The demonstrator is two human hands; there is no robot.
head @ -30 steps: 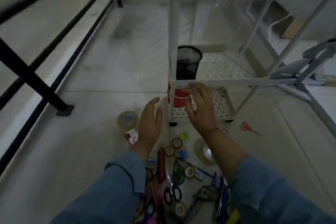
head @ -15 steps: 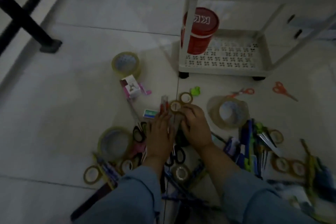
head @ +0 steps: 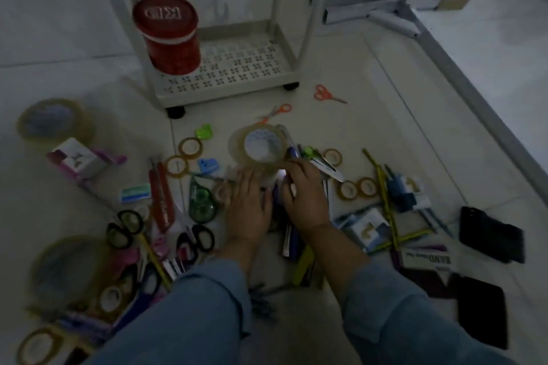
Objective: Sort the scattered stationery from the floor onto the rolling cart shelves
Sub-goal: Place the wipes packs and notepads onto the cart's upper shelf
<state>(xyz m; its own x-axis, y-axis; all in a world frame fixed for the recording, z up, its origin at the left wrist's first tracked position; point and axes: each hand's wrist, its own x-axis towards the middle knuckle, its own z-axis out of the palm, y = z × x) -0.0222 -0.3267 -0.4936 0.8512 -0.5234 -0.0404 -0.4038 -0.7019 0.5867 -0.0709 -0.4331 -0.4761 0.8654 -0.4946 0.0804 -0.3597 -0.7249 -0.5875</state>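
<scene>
I am resting my left hand (head: 249, 207) flat, probably steadying the blue pen pile (head: 292, 243); right hand (head: 304, 197) curling beside the wide clear tape roll (head: 261, 144), grip unclear.

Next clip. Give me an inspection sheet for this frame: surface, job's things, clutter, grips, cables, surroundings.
Surface: pale tiled floor, dimly lit.
Job's things: white rolling cart with a red lidded jar on its bottom shelf. Still on the floor are a large clear tape roll, small tape rolls, orange scissors, black-handled scissors and a green correction tape.
Clutter: black cases at the right; pens and boxes lie heaped among the stationery.
Grips: left hand rests on the pile with straight fingers. Right hand is at the large roll's near edge; its hold is unclear.
Cables: nothing seen.
Surroundings: white metal frame legs at the upper right.
</scene>
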